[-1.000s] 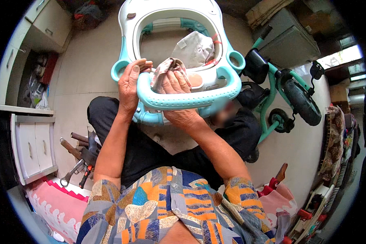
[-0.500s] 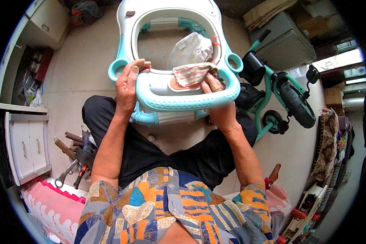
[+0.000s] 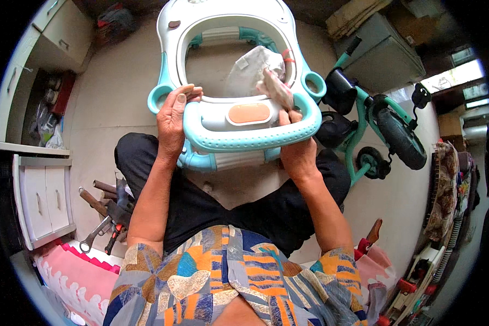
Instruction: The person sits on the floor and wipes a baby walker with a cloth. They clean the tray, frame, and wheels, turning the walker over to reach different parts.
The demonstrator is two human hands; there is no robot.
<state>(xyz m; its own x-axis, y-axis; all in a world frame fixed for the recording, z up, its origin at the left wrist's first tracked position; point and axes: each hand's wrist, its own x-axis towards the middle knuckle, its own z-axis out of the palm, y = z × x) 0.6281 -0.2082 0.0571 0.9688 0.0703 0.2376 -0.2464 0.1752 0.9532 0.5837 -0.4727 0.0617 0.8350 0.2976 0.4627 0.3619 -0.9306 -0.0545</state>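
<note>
Walker [image 3: 174, 46] cut off by top edge. Teal handle [image 3: 250, 139] hides part of right hand [image 3: 300, 158]; gripped end of cloth [image 3: 280, 91] hidden. Shirt [image 3: 231, 271] cut off below.

Illumination moderate, diffuse. Brightest region: a washed-out white strip [image 3: 453, 76] at upper right; floor [image 3: 388, 212] paler on that side. Shadows soft-edged; floor between the knees dimmer, below the baby walker [image 3: 250, 142]. Area at upper right, behind the grey box [image 3: 383, 54], falls dark and murky. Fisheye distortion strong: cabinet [image 3: 46, 198] at left leans, edges bowing near the rim. Black vignette rings the view, bluish fringe at its border. Printed shirt [image 3: 223, 271] reads crisp; rim objects softer.
</note>
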